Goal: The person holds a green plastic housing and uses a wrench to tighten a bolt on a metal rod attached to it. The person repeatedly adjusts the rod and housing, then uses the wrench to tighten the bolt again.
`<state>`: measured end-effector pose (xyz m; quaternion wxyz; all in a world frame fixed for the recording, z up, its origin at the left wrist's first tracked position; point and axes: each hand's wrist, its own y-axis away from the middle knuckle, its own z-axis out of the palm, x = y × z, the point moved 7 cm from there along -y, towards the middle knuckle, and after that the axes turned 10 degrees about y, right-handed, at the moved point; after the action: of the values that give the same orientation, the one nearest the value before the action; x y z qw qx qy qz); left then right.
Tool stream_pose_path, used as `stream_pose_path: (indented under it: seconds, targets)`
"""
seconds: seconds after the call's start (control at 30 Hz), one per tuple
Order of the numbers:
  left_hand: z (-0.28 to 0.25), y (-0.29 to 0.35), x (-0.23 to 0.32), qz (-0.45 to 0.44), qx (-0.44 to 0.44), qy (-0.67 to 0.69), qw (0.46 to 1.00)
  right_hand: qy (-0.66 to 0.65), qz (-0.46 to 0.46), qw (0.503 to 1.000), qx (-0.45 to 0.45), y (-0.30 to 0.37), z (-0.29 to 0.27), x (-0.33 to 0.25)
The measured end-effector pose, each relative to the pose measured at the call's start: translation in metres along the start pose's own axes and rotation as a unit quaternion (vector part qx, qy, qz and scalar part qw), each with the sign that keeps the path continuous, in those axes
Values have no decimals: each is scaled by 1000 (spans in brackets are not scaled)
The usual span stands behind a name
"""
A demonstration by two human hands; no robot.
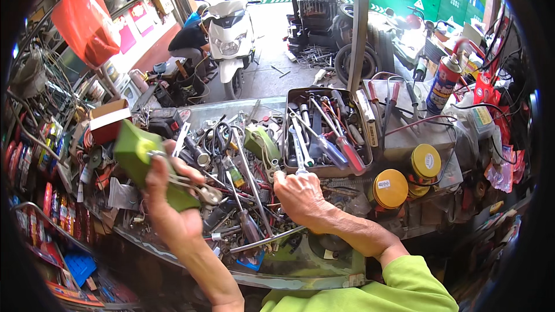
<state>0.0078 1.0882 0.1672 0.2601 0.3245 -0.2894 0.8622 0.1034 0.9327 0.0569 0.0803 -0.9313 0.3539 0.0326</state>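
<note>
My left hand point(176, 211) is raised over the left of the bench, fingers wrapped round a green boxy block point(137, 153) with a metal lever. The block is blurred by motion. At the middle of the bench my right hand point(303, 199) is closed, its fingertips pointing down among the tools. What they hold is hidden. Beside its fingers lies the metal end of a similar green block point(260, 141). A spanner point(299, 144) reaches from the toolbox to just above the knuckles.
A metal toolbox point(370, 153) of screwdrivers and spanners stands behind my right hand. Loose tools crowd the glass-topped bench point(324, 274). Right are yellow-lidded jars point(391, 188) and a spray can point(444, 84). Beyond are a white scooter point(229, 40) and a crouching person point(188, 40).
</note>
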Motion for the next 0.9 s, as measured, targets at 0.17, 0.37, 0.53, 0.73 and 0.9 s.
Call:
stream_pose_path:
  seconds: [0.17,0.37,0.53,0.73,0.9]
  targets:
    - [-49,15,-70,-171,43,115,978,-21,-12,995,94,4,-11,1]
    - [-80,28,-109,-264,38,218,939,-233,0,947,223,3,-32,13]
    - [-76,41,-109,-255,28,180,950,-444,21,878,177,1,-29,15]
    - [-72,45,-114,-311,30,223,924,-349,-2,926,144,-4,-19,7]
    - [-73,49,-118,-351,50,259,898,-273,-52,957,89,-4,-8,-13]
